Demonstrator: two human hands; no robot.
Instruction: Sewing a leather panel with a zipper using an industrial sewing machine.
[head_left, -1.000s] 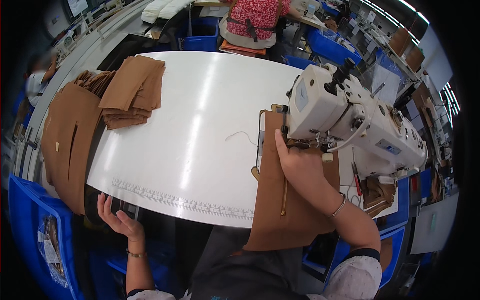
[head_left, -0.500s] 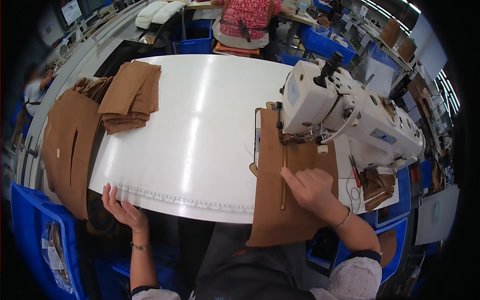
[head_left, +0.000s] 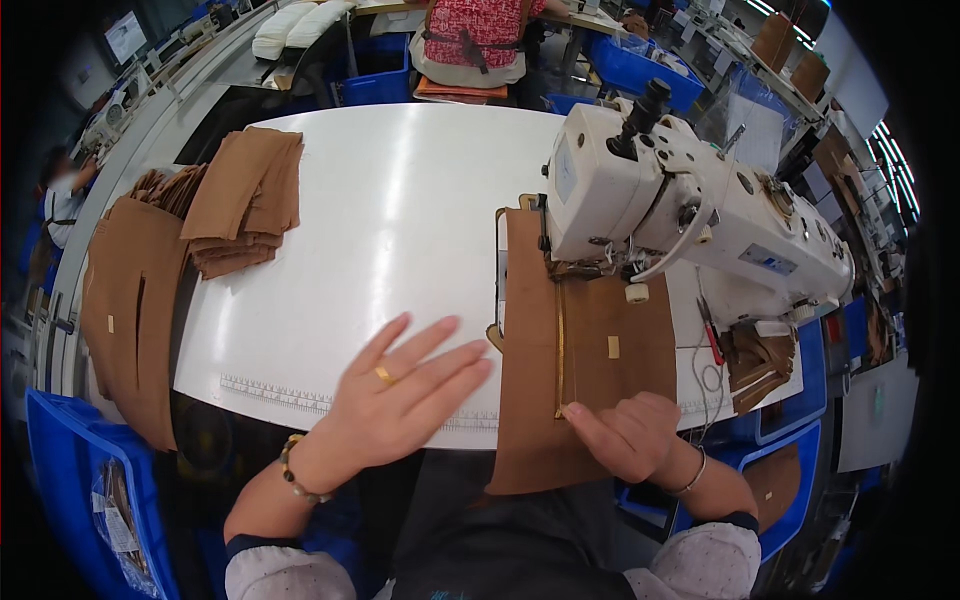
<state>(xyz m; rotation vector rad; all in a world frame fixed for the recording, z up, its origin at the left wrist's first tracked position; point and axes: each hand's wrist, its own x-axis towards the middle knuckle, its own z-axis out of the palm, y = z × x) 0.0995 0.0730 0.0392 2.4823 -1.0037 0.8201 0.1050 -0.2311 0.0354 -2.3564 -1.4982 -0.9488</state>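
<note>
A brown fabric panel [head_left: 640,310] lies under the head of the white sewing machine [head_left: 670,200], its near end hanging past the table's front edge. Down the panel runs a narrow gold strip that looks like a zipper [head_left: 561,350]. My right hand [head_left: 630,435] rests on the panel with its fingers curled, the index fingertip at the strip's near end; its thumb is hidden. My left hand [head_left: 405,400] is open, fingers spread, above the tabletop left of the panel. It holds nothing. A small pale tag [head_left: 614,347] shows on the panel.
Stacked brown pieces [head_left: 240,195] and slit brown panels [head_left: 130,320] lie at the left of the white table [head_left: 330,240]. A printed ruler [head_left: 275,392] follows its front edge. Red-handled scissors [head_left: 712,335] lie beside the machine. Blue bins [head_left: 75,440] flank me; a person [head_left: 470,45] sits ahead.
My left hand has come up and rightward over the table, toward the panel. My right hand has slid nearer to me, down to the strip's near end, uncovering the pale tag.
</note>
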